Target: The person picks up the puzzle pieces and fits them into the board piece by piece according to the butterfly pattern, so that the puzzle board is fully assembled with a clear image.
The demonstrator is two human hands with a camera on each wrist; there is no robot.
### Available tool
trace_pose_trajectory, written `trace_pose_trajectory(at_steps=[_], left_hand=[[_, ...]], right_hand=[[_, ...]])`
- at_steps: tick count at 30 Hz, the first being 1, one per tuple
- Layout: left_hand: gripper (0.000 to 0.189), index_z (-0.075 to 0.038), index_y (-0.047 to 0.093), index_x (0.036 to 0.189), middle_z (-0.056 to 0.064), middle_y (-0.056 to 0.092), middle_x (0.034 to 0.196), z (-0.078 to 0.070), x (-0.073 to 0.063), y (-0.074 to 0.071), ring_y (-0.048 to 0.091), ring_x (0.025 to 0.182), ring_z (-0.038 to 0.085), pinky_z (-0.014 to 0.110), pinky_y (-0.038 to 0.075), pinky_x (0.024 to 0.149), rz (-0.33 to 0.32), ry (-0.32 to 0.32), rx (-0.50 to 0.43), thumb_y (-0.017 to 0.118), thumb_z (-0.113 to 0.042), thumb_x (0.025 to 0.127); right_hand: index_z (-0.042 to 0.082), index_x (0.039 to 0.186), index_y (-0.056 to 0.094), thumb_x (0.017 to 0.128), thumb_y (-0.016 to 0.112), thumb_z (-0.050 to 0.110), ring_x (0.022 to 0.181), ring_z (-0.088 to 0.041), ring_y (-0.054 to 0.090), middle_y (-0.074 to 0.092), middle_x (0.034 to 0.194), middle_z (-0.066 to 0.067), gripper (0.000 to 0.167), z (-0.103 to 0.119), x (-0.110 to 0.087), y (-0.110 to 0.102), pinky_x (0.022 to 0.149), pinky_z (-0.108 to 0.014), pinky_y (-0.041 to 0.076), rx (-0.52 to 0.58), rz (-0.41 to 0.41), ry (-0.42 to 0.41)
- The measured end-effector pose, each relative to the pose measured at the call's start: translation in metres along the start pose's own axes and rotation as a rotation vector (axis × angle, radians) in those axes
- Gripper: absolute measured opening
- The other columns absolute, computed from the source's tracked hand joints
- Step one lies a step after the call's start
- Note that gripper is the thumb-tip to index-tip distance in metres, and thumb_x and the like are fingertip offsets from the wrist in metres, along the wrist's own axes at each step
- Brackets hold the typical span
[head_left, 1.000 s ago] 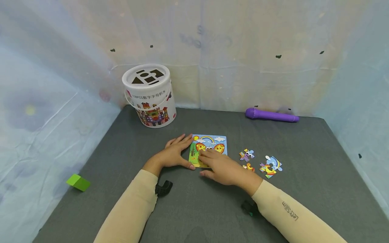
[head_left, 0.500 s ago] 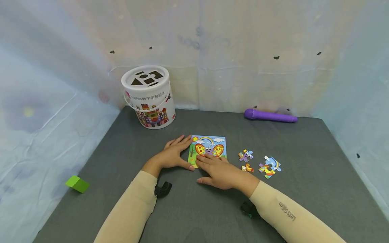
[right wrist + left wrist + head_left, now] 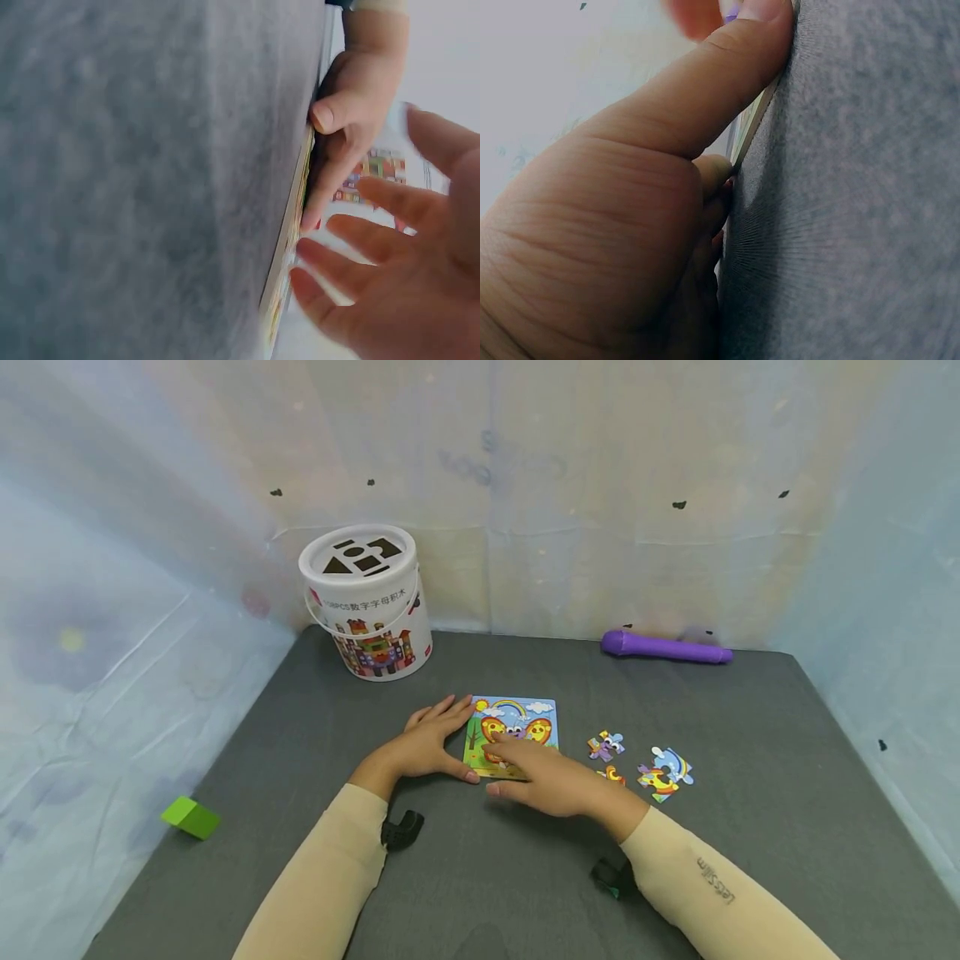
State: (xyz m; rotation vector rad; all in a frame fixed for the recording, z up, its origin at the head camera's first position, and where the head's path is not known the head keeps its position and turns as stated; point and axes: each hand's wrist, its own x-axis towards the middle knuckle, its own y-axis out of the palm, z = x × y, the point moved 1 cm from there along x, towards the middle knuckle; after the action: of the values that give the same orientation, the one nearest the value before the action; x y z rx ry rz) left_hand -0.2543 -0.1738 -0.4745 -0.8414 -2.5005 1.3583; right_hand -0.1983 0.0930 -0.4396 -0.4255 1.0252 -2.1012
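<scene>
A small square picture puzzle (image 3: 537,710) with a butterfly and rainbow lies on the dark grey table in the head view. Along its left side rests my left hand (image 3: 422,745), thumb at the near left corner and straight fingers at the far left corner. My right hand (image 3: 558,775) is over the puzzle's near right part and hides it there. In the right wrist view its fingers (image 3: 337,262) are spread, holding nothing, close to the puzzle's face; contact is unclear. Right of the puzzle lie a purple-faced piece (image 3: 606,745), a partly hidden orange piece (image 3: 613,776) and joined rainbow pieces (image 3: 667,774).
A white bucket (image 3: 367,602) with shape cut-outs in its lid stands at the back left. At the back right edge lies a purple microphone-shaped toy (image 3: 666,647). A green block (image 3: 191,817) sits by the left table edge. Hanging sheets enclose the table.
My right hand first slid a little toward the near edge, showing more of the butterfly, then moved back over the puzzle. My left hand has stayed at the left side. The head view shifted slightly.
</scene>
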Motion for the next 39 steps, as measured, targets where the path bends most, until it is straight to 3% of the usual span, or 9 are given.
trace_pose_trajectory(at_steps=[7, 11, 15, 20, 23, 31, 34, 39], left_hand=[[0.128, -0.019, 0.025, 0.176, -0.003, 0.013, 0.181, -0.001, 0.001, 0.001, -0.001, 0.166, 0.024, 0.056, -0.002, 0.127, -0.011, -0.011, -0.014, 0.093, -0.066, 0.078], [0.129, -0.019, 0.024, 0.176, -0.003, 0.012, 0.181, -0.001, 0.0, 0.001, -0.001, 0.166, 0.024, 0.055, -0.002, 0.127, -0.004, -0.01, -0.007, 0.093, -0.065, 0.078], [0.129, -0.02, 0.022, 0.176, -0.004, 0.011, 0.181, 0.001, 0.001, 0.002, -0.002, 0.166, 0.024, 0.055, -0.002, 0.127, 0.006, -0.013, -0.004, 0.093, -0.066, 0.078], [0.129, -0.022, 0.022, 0.176, -0.005, 0.01, 0.181, 0.002, 0.001, 0.001, -0.003, 0.166, 0.022, 0.055, -0.001, 0.127, 0.004, -0.024, -0.001, 0.092, -0.068, 0.078], [0.129, -0.021, 0.022, 0.176, -0.005, 0.01, 0.181, 0.001, 0.0, 0.0, -0.003, 0.166, 0.023, 0.055, -0.001, 0.127, 0.005, -0.023, 0.0, 0.092, -0.068, 0.078], [0.129, -0.02, 0.023, 0.176, -0.005, 0.011, 0.181, 0.0, 0.001, 0.002, -0.003, 0.166, 0.023, 0.056, 0.001, 0.127, 0.003, -0.02, -0.006, 0.092, -0.066, 0.078], [0.128, -0.02, 0.023, 0.176, -0.005, 0.011, 0.181, 0.0, 0.001, 0.002, -0.003, 0.166, 0.023, 0.056, 0.001, 0.127, 0.002, -0.013, -0.012, 0.092, -0.066, 0.079], [0.128, -0.021, 0.023, 0.176, -0.005, 0.01, 0.181, 0.001, 0.001, 0.001, -0.003, 0.166, 0.023, 0.056, 0.0, 0.127, 0.005, -0.016, -0.016, 0.093, -0.066, 0.078]], right_hand=[[0.007, 0.157, 0.058, 0.114, 0.062, 0.033, 0.136, -0.034, 0.06, 0.059, 0.154, -0.014, 0.051, -0.015, -0.022, -0.024, 0.106, -0.055, 0.051, 0.343, -0.173, -0.003], [0.008, 0.153, 0.062, 0.117, 0.055, 0.03, 0.131, -0.036, 0.063, 0.063, 0.15, -0.013, 0.042, -0.03, -0.044, -0.037, 0.104, -0.051, 0.052, 0.454, -0.256, 0.032], [0.003, 0.151, 0.06, 0.12, 0.046, 0.026, 0.129, -0.049, 0.061, 0.062, 0.148, -0.023, 0.041, -0.051, -0.067, -0.049, 0.103, -0.055, 0.053, 0.57, -0.321, 0.047], [0.0, 0.154, 0.056, 0.122, 0.035, 0.03, 0.129, -0.048, 0.061, 0.058, 0.148, -0.032, 0.049, -0.083, -0.094, -0.064, 0.101, -0.047, 0.055, 0.634, -0.376, 0.045], [0.004, 0.158, 0.054, 0.123, 0.029, 0.03, 0.131, -0.041, 0.061, 0.057, 0.149, -0.029, 0.05, -0.104, -0.112, -0.073, 0.101, -0.039, 0.054, 0.661, -0.396, 0.008], [0.008, 0.163, 0.049, 0.122, 0.025, 0.027, 0.135, -0.03, 0.06, 0.057, 0.154, -0.016, 0.051, -0.156, -0.151, -0.091, 0.104, -0.035, 0.053, 0.839, -0.43, -0.054], [0.009, 0.163, 0.05, 0.122, 0.027, 0.022, 0.136, -0.025, 0.06, 0.058, 0.155, -0.01, 0.048, -0.17, -0.162, -0.092, 0.107, -0.031, 0.051, 0.83, -0.404, -0.033], [-0.009, 0.161, 0.042, 0.12, 0.037, 0.009, 0.136, -0.018, 0.06, 0.058, 0.154, -0.01, 0.045, -0.183, -0.17, -0.089, 0.107, -0.025, 0.049, 0.744, -0.385, 0.022]])
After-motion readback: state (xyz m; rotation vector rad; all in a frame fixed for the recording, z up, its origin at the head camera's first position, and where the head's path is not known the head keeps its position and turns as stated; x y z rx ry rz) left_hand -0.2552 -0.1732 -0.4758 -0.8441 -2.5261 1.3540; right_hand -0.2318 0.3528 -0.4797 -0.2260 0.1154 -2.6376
